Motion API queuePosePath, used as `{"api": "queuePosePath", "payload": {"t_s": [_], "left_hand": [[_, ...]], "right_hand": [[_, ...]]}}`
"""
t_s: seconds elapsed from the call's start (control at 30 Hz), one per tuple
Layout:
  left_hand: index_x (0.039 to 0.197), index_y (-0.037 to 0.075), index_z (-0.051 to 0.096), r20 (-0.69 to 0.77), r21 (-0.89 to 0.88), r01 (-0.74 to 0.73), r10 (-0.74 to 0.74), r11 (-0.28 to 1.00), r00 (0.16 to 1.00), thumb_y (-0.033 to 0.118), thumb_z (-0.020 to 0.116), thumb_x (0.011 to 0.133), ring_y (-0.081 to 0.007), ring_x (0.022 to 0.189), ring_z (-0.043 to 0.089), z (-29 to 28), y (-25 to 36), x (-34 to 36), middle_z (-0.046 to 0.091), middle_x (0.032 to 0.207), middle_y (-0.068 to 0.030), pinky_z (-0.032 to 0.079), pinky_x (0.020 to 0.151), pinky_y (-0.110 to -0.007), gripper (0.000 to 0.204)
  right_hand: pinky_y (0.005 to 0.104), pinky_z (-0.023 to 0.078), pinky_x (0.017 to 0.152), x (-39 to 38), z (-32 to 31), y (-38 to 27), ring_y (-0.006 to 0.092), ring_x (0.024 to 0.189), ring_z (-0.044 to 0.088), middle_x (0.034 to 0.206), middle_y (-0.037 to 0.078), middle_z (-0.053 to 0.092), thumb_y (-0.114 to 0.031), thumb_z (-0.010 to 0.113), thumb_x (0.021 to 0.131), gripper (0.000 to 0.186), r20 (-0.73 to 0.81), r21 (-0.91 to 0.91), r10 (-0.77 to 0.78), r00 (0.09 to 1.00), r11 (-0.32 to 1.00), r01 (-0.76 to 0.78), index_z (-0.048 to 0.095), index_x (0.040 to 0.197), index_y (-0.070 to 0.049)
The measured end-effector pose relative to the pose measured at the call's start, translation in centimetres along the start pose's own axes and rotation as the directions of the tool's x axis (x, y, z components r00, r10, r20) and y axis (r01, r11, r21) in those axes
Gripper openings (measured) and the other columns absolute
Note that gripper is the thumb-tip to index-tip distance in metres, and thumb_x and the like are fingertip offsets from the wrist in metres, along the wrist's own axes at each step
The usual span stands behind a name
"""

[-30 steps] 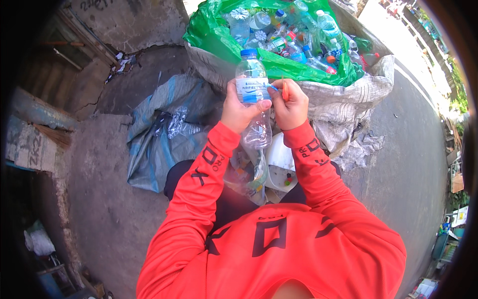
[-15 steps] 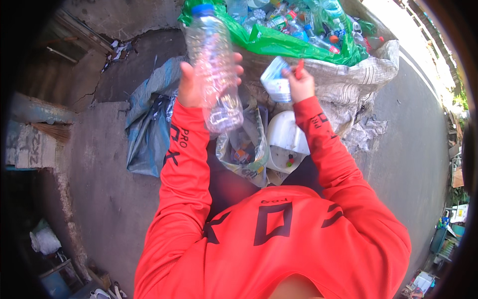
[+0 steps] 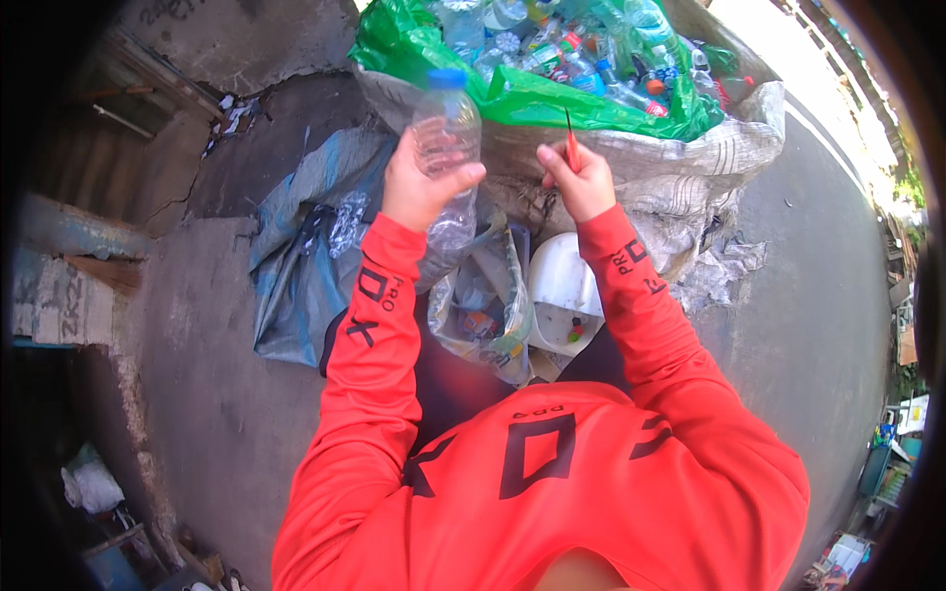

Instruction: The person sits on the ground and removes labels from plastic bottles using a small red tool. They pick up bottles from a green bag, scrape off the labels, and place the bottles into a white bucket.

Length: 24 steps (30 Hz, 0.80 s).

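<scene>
My left hand (image 3: 422, 187) is wrapped round a clear plastic bottle (image 3: 455, 128) with a blue cap, held upright and bare of any label. In my right hand (image 3: 585, 182) is a small pointed tool, probably a knife (image 3: 573, 148), with a red handle and a thin dark tip pointing up. The two hands are apart, and the tool does not touch the bottle. Below them stands a small open sack (image 3: 522, 291) with plastic scraps in it. Beside that sits a white plastic container (image 3: 567, 271) holding a few small coloured pieces.
Ahead, a large woven sack (image 3: 680, 163) lined with a green plastic bag (image 3: 532, 103) is full of plastic bottles. A grey-blue tarp sack (image 3: 305, 266) lies to the left on the concrete floor (image 3: 217, 394). Assorted items line the far right edge.
The white and blue label has left my right hand and is no longer in sight. My left hand has turned round the bottle, its thumb now across the front; the bottle is slightly lower.
</scene>
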<state>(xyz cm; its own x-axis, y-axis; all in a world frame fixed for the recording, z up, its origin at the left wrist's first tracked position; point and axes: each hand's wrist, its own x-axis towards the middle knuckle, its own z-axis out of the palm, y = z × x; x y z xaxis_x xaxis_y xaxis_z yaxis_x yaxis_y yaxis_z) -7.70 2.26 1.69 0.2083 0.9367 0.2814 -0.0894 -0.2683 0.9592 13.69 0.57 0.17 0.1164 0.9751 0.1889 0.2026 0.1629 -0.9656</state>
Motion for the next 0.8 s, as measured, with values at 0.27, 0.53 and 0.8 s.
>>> {"api": "queuePosePath", "payload": {"t_s": [0.27,0.53,0.8], "left_hand": [[0.113,0.008,0.048,0.037,0.770,-0.237,0.330,0.592,0.943,0.024,0.075,0.056,-0.0312,0.088,0.058,5.0,1.7,-0.3,0.056,0.099,-0.0122,0.048,0.078,-0.039,0.065],[0.112,0.005,0.047,0.202,0.665,-0.153,0.021,0.731,0.979,0.026,0.076,0.054,-0.0255,0.080,0.062,5.3,3.6,-1.2,0.060,0.095,-0.0098,0.050,0.071,-0.036,0.068],[0.122,0.001,0.040,0.919,-0.211,0.795,-0.163,0.568,0.360,0.013,0.075,0.060,-0.0189,0.090,0.057,3.6,-0.7,-1.1,0.056,0.101,-0.0093,0.045,0.082,-0.033,0.072]], "right_hand": [[0.0415,0.048,0.056,2.4,-1.8,-9.0,0.0335,0.060,0.060,0.059,0.017,0.059,-0.059,0.057,0.071,0.053,0.068,-0.702,-0.145,0.987,0.696,0.151,0.064,0.063,-0.006],[0.0400,0.045,0.053,1.0,-3.2,-8.1,0.0321,0.055,0.058,0.054,0.016,0.056,-0.048,0.059,0.074,0.043,0.084,-0.543,-0.129,0.988,0.826,0.154,0.065,0.062,-0.007],[0.0343,0.046,0.062,0.7,-7.3,-10.9,0.0247,0.064,0.059,0.073,0.015,0.061,-0.026,0.067,0.074,0.028,0.678,-0.410,-0.067,0.732,0.792,0.453,0.063,0.089,-0.004]]}}
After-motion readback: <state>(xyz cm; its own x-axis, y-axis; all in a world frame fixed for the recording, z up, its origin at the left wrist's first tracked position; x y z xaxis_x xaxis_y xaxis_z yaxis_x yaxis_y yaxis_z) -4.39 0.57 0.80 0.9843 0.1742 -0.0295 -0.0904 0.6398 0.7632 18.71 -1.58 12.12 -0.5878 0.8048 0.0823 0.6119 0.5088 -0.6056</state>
